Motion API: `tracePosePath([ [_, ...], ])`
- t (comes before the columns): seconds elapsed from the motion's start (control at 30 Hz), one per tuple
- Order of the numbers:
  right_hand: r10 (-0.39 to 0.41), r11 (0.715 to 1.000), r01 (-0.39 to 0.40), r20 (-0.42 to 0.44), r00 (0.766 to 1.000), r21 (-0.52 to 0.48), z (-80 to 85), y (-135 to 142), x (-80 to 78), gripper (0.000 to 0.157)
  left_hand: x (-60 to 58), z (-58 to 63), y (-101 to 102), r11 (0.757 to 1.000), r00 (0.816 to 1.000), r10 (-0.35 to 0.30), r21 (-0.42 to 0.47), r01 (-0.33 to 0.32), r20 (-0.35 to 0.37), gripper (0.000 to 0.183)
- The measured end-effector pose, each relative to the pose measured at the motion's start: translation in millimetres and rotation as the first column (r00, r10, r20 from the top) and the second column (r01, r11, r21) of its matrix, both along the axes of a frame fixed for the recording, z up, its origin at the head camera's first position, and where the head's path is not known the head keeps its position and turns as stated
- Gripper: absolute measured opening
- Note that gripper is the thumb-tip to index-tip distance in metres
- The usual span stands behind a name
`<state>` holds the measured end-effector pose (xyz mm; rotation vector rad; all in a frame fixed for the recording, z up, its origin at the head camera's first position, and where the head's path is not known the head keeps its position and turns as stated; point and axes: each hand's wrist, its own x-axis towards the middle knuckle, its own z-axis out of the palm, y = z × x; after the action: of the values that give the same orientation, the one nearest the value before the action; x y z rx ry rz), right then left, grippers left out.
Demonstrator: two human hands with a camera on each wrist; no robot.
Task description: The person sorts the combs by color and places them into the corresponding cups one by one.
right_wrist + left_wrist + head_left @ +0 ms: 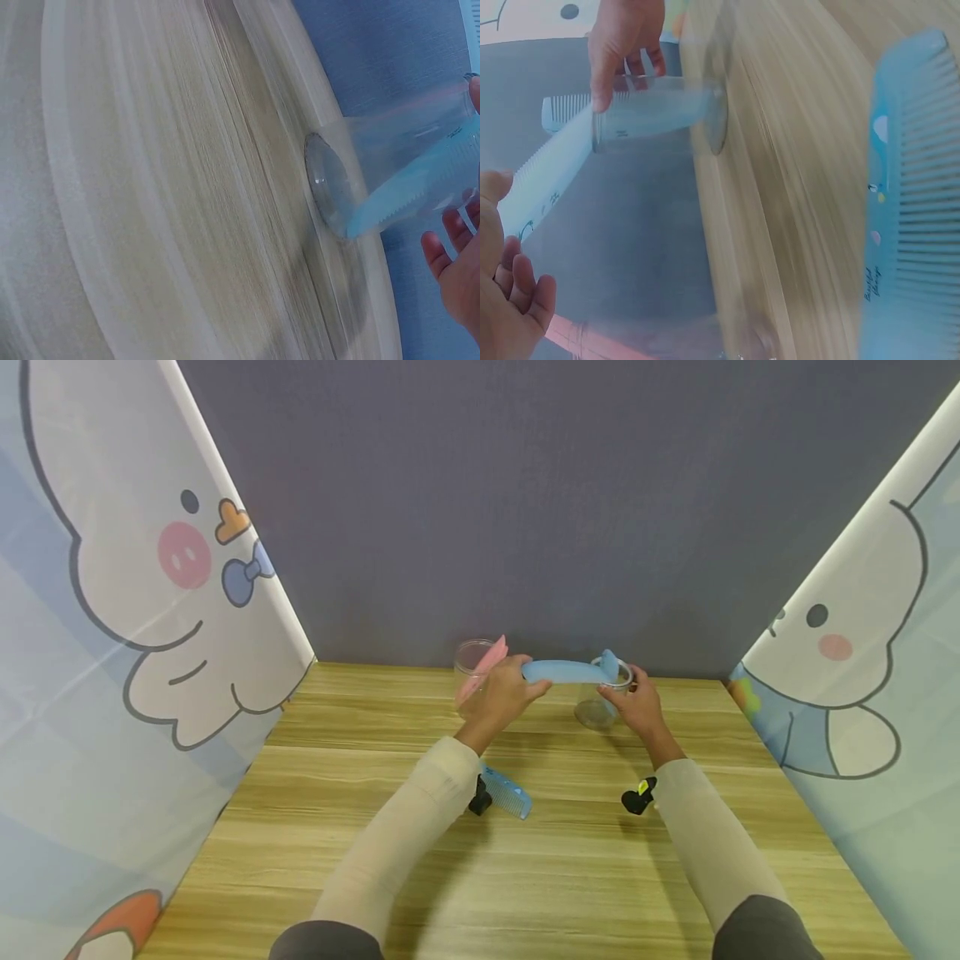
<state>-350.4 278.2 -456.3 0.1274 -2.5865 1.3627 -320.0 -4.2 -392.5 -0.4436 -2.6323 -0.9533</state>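
Note:
My left hand [504, 695] pinches one end of a light-blue comb [562, 672] held nearly level above the table. Its far end reaches the mouth of a clear plastic jar [596, 714] on the right. My right hand [641, 702] grips that jar around its rim. In the right wrist view, another blue comb [420, 176] leans inside the jar [328, 184], its lower end at the base. A further blue comb [889, 202] lies on the table, large in the left wrist view and partly beside my left forearm in the head view.
A second clear jar [467, 653] holding something pink [491, 658], probably a comb, stands behind my left hand. The wood-grain table [570, 877] ends at a dark grey back panel [510, 510]. Cartoon-printed cloths [97, 677] hang at both sides.

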Motion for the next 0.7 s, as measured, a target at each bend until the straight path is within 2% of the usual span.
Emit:
tracePosePath([
  [0.1, -0.005, 1.000, 0.005, 0.004, 1.000, 0.002, -0.6, 0, -0.2, 0.083, 1.0, 2.9, 3, 1.000, 1.000, -0.010, 0.006, 0.010, 0.002, 0.063],
  [0.2, -0.012, 1.000, 0.012, 0.009, 1.000, 0.001, -0.8, -1, -0.4, 0.083, 0.6, 4.2, 4, 0.996, 0.998, -0.055, 0.068, 0.053, 0.018, 0.066],
  [0.3, -0.014, 1.000, 0.014, 0.009, 1.000, -0.002, -1.0, -1, -1.1, 0.082, -0.5, 4.9, 4, 0.983, 0.992, -0.121, 0.146, 0.114, 0.039, 0.067],
  [0.4, -0.016, 1.000, 0.016, 0.010, 1.000, 0.002, -1.4, -1, -1.9, 0.082, -1.7, 6.1, 5, 0.959, 0.980, -0.189, 0.226, 0.172, 0.055, 0.067],
  [0.53, -0.027, 1.000, 0.027, 0.009, 1.000, 0.016, -1.9, 0, -3.4, 0.083, -3.3, 9.2, 7, 0.913, 0.953, -0.299, 0.307, 0.269, 0.054, 0.069],
  [0.63, -0.029, 0.999, 0.029, 0.009, 1.000, 0.016, -1.9, 1, -3.9, 0.085, -4.4, 12.6, 10, 0.883, 0.922, -0.381, 0.325, 0.339, 0.073, 0.075],
  [0.7, -0.024, 1.000, 0.024, 0.013, 1.000, 0.007, -1.8, 0, -3.7, 0.085, -4.8, 14.3, 13, 0.874, 0.901, -0.421, 0.313, 0.372, 0.103, 0.080],
])
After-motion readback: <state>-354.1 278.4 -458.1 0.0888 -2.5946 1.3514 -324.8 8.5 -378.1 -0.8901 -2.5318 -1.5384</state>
